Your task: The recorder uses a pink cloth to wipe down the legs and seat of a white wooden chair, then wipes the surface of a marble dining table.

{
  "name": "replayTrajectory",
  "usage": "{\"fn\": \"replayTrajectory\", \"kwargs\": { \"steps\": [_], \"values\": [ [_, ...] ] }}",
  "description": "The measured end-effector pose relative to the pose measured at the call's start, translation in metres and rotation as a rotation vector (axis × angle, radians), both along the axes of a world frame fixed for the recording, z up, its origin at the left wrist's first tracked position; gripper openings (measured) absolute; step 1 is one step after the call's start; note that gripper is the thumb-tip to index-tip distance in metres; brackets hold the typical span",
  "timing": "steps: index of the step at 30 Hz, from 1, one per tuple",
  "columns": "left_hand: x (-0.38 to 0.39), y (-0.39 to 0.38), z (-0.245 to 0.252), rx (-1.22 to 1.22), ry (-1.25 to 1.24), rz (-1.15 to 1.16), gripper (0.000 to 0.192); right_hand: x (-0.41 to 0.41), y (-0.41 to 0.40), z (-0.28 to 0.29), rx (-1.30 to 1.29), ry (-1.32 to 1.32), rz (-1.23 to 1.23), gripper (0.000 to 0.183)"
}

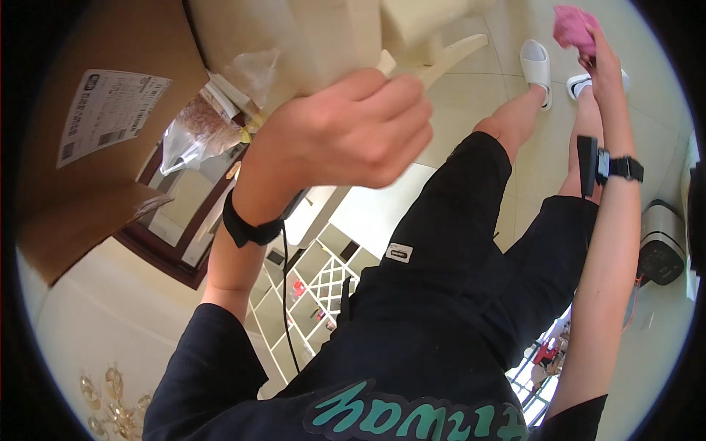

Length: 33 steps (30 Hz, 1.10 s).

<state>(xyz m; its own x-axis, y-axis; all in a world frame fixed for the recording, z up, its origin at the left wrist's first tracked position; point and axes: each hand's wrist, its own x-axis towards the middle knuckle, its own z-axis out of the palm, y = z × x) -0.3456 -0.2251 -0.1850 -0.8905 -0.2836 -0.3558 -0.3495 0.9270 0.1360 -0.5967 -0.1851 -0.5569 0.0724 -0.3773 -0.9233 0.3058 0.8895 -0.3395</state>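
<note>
My left hand (353, 129) is curled at the middle of the view, knuckles towards me, closed against a blurred cream wooden chair (336, 44). Its fingertips are hidden, so the exact part gripped does not show. Out to the upper right, my right hand (604, 66) holds a bunched pink cloth (573, 28) above the tiled floor (496, 171). Just left of my left wrist lies a clear plastic bag (201, 129) with small reddish-brown contents.
A large cardboard box (116, 49) with a printed label fills the upper left. A cream curved leg (455, 55) reaches over the floor near my white slippers (535, 66). At the right stands a dark and silver appliance (662, 242). White compartment shelving (309, 292) shows beside my waist.
</note>
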Motion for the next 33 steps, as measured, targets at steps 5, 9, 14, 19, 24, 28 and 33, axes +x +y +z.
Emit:
{"fn": "replayTrajectory", "kwargs": {
  "steps": [5,9,14,19,24,28,33],
  "values": [
    [0.000,0.006,0.006,0.000,-0.028,0.050,0.016,0.086,-0.053,0.045,-0.157,-0.021,-0.052,0.027],
    [-0.009,0.002,0.007,0.049,-0.052,0.016,0.014,0.105,-0.058,0.042,-0.426,0.044,0.086,0.025],
    [-0.014,0.005,0.002,0.058,-0.009,0.003,0.013,0.128,-0.038,0.051,-0.942,0.076,0.040,0.029],
    [-0.016,0.002,0.005,0.077,-0.056,0.000,0.018,0.112,-0.035,0.067,-0.656,0.352,0.366,0.025],
    [-0.015,-0.002,0.003,0.054,-0.002,-0.022,0.013,0.131,-0.039,0.107,-0.752,-0.038,0.224,0.025],
    [-0.016,0.000,0.001,0.047,0.016,0.014,0.013,0.142,-0.031,0.116,-0.759,0.165,0.160,0.035],
    [-0.015,-0.002,0.002,0.035,0.023,-0.011,0.013,0.131,-0.020,0.101,-0.861,0.217,0.180,0.034]
  ]
}}
